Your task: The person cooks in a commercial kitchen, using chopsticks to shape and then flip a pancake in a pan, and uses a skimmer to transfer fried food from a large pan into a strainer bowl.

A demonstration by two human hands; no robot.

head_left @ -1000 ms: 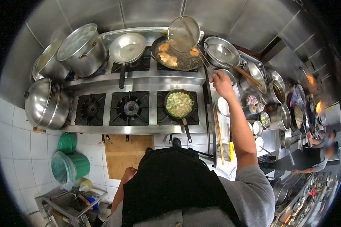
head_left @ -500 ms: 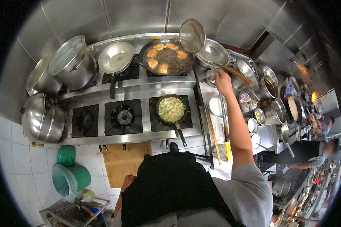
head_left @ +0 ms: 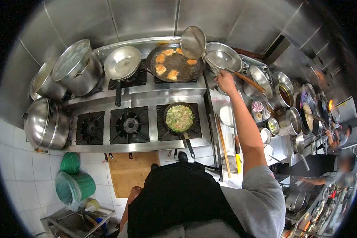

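Note:
My right hand [head_left: 227,82] is closed on the handle of a round mesh strainer [head_left: 193,42], which is tilted up over the right side of a dark wok [head_left: 174,71]. In the wok, several golden pieces [head_left: 160,70] fry in oil. Beneath the strainer and beside the wok sits a metal bowl [head_left: 231,59] with another strainer, whose wooden handle [head_left: 248,81] passes close to my right hand. My left hand [head_left: 133,193] hangs low beside the black apron, away from the stove; its fingers are mostly hidden.
A small pan [head_left: 180,117] of shredded vegetables sits on a front burner. At the back stand a pale pan [head_left: 122,62] and large pots [head_left: 77,67]. Chopsticks [head_left: 223,144], bowls and a sauce pot [head_left: 283,94] line the right counter. Co-workers [head_left: 313,164] stand farther right.
The strainer has moved left and slightly down, now overlapping the wok's right edge. My right hand has shifted slightly left with it. The left hand stays low.

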